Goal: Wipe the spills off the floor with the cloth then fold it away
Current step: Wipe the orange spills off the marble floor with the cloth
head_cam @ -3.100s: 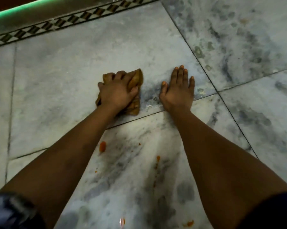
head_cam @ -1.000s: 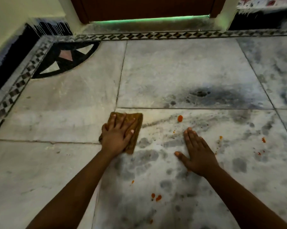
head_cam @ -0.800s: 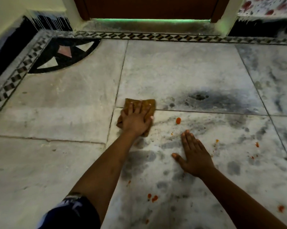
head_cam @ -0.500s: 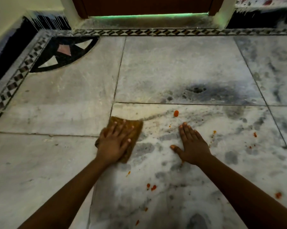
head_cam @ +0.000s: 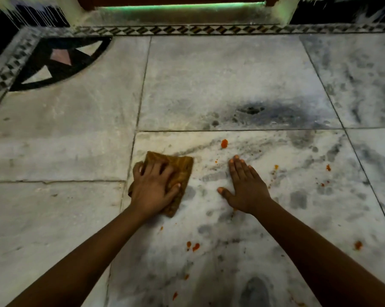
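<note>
A folded brown cloth point(head_cam: 183, 169) lies on the white marble floor point(head_cam: 220, 80), at the left edge of the stained tile. My left hand point(head_cam: 154, 188) is on top of it, pressing down with bent fingers that dig into the fabric. My right hand point(head_cam: 245, 188) rests flat on the floor just right of the cloth, fingers straight and together. Orange-red spills dot the tile: one drop point(head_cam: 224, 143) beyond my right hand, a pair of drops point(head_cam: 193, 247) near my forearms, and small spots point(head_cam: 327, 167) to the right.
A patterned tile border point(head_cam: 187, 29) and a door threshold with a green glow point(head_cam: 176, 7) run along the far side. A dark inlay point(head_cam: 54, 63) fills the far left corner. A dark grey smudge point(head_cam: 251, 109) marks the tile ahead. Another drop point(head_cam: 358, 245) lies at the right.
My left hand has rubbed the cloth forward and back on the tile's left edge; its fingers are now bent into the fabric. My right hand has stayed planted flat.
</note>
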{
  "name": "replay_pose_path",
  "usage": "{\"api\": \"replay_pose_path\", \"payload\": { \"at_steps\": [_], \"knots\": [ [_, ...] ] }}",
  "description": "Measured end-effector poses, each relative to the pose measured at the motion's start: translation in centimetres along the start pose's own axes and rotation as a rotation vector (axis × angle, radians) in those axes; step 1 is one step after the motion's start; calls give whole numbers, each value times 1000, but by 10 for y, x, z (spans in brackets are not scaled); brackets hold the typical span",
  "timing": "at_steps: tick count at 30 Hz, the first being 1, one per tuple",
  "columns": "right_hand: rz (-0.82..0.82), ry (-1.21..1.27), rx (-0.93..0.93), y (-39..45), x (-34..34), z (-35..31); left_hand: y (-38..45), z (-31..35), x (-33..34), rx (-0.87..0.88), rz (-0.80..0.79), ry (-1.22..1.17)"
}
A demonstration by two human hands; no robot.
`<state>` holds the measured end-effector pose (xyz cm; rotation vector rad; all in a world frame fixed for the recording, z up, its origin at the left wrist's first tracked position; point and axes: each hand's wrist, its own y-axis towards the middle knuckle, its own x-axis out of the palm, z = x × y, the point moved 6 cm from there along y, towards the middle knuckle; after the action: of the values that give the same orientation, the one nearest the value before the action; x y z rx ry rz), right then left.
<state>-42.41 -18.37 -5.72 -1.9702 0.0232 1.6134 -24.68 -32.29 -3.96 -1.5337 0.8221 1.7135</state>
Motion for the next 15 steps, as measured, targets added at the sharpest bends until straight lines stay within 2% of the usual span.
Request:
{"api": "replay_pose_path", "payload": {
  "at_steps": [4, 8, 11, 15],
  "knots": [
    [44, 36, -6, 2, 3, 1, 57, -4, 12, -127, 3, -54],
    [45, 47, -5, 1, 4, 0, 140, -5, 18, -261, -119, -21],
    [61, 76, -6, 0, 4, 0, 142, 30, 21, -146, -164, 21],
    [161, 110, 40, -12, 4, 11, 65, 64, 20, 126, -79, -5]
  ]
}}
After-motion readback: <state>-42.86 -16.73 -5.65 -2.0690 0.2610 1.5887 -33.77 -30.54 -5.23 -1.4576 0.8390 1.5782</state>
